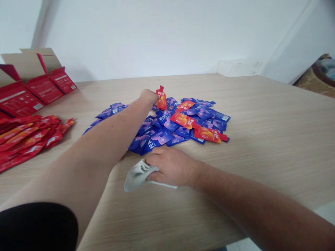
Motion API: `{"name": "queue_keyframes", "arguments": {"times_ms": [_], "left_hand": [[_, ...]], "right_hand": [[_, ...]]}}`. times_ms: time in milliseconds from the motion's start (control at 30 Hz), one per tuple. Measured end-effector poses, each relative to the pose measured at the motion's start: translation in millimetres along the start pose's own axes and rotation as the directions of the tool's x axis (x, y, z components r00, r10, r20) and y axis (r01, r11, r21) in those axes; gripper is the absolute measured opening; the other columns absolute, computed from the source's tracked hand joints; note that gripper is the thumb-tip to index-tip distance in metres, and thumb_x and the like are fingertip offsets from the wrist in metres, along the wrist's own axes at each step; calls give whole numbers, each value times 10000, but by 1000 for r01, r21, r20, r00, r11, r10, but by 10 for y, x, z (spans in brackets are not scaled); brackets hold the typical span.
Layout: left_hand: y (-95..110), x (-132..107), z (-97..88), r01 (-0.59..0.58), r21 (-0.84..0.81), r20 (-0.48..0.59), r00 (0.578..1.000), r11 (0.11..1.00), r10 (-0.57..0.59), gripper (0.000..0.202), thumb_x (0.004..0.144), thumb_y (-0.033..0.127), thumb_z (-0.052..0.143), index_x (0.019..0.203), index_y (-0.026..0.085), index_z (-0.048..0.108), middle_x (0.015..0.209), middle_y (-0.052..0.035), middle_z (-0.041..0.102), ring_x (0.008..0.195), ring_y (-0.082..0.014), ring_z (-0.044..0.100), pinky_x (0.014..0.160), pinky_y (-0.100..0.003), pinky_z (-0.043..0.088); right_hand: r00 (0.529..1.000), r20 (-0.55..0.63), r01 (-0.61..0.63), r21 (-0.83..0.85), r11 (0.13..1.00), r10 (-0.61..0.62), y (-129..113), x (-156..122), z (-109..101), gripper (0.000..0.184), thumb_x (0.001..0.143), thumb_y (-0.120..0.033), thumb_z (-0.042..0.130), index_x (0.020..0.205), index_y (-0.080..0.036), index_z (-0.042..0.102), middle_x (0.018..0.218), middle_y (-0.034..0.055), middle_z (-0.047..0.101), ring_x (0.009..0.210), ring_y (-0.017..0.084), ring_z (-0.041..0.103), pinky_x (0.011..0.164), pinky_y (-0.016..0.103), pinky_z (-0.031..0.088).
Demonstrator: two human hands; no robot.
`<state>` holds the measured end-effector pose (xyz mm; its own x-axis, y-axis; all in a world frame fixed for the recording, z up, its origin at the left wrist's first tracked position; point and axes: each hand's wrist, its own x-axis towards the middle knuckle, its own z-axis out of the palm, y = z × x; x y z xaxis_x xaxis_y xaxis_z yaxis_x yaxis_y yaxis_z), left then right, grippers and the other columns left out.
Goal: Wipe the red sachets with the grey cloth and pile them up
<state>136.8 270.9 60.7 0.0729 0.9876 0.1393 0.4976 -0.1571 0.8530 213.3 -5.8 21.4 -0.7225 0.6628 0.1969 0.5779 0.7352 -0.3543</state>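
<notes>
My left hand (148, 97) reaches over a heap of blue-purple sachets (159, 127) and pinches an upright orange-red sachet (162, 101) at its side. Several orange-red sachets (182, 120) lie on top of the heap. My right hand (170, 166) rests on the table near the heap's front edge, its fingers curled over a crumpled white cloth (138, 176). The cloth's far end sticks out to the left of that hand, and its other parts are hidden beneath the palm.
Open red cartons (34, 89) stand at the table's far left, with a loose pile of red sachets (26, 139) in front of them. The light wood table (269, 139) ends at a white wall. A woven object (318, 78) sits beyond the far right corner.
</notes>
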Motion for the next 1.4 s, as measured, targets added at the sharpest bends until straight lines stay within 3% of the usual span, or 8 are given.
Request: {"name": "queue_keyframes", "arguments": {"times_ms": [133, 333, 533, 733, 900, 1100, 1233, 1400], "left_hand": [[-30, -358, -394, -17, -176, -63, 998, 984, 6, 100, 900, 193, 720, 962, 120, 691, 848, -107, 730, 752, -193, 700, 671, -314, 556], [-378, -1584, -988, 68, -525, 116, 993, 848, -7, 126, 816, 206, 744, 807, 180, 621, 671, -15, 664, 534, -123, 599, 532, -248, 497], [-740, -2406, -1105, 247, -603, 188, 968, 758, -166, 220, 828, 311, 773, 791, 191, 593, 611, 15, 622, 463, -107, 532, 458, -226, 445], [-817, -2510, -975, 192, -569, 179, 978, 800, -108, 220, 848, 337, 761, 807, 190, 603, 645, -1, 646, 480, -99, 526, 449, -206, 407], [-834, -2657, -912, 202, -484, 294, 954, 852, -59, 241, 849, 387, 772, 803, 212, 612, 636, 7, 632, 484, -102, 517, 464, -210, 409], [-765, -2733, -913, 113, -351, 454, 889, 930, 64, 165, 859, 352, 724, 783, 238, 634, 686, -4, 657, 604, -171, 613, 533, -269, 476], [-733, -2714, -944, -16, -320, 458, 873, 947, 170, 66, 792, 247, 742, 760, 241, 684, 775, -19, 709, 810, -227, 687, 674, -299, 532], [-796, -2704, -954, 146, -383, 452, 891, 912, 48, 150, 805, 357, 761, 755, 253, 665, 661, 7, 642, 567, -154, 548, 512, -259, 421]], "right_hand": [[1000, -10, 19, 1, 1000, -19, 9, -21, -5, 257, 1000, -390, 704, 1122, -165, 713, 1078, 99, 717, 980, 231, 651, 849, 332, 494], [998, -46, 52, 27, 998, -51, 50, -54, 17, 209, 996, -355, 706, 1079, -164, 697, 1052, 92, 703, 957, 223, 633, 855, 331, 489], [989, -55, -141, -39, 989, 138, 49, -88, -22, 174, 952, -339, 735, 987, -180, 675, 1001, 61, 701, 927, 201, 640, 812, 295, 472], [866, -249, -467, -93, 879, 434, 246, -166, -308, 239, 1010, -401, 606, 978, -171, 661, 989, 110, 719, 881, 239, 643, 761, 342, 459], [829, -412, -428, -29, 903, 379, 243, -216, -480, 297, 987, -463, 627, 1101, -196, 687, 1098, 105, 741, 1010, 285, 674, 855, 386, 503], [911, -366, -269, -176, 947, 191, -35, -244, -332, 200, 1016, -404, 617, 968, -210, 625, 995, 87, 680, 953, 259, 638, 847, 367, 500], [935, -310, -244, -207, 947, 173, -114, -224, -204, 143, 1018, -342, 625, 989, -205, 602, 1034, 105, 661, 978, 269, 624, 856, 387, 504], [992, -126, -22, -216, 976, -5, -306, -242, -72, 83, 1020, -284, 619, 1029, -201, 622, 1084, 107, 683, 1020, 274, 628, 898, 403, 523]]}}
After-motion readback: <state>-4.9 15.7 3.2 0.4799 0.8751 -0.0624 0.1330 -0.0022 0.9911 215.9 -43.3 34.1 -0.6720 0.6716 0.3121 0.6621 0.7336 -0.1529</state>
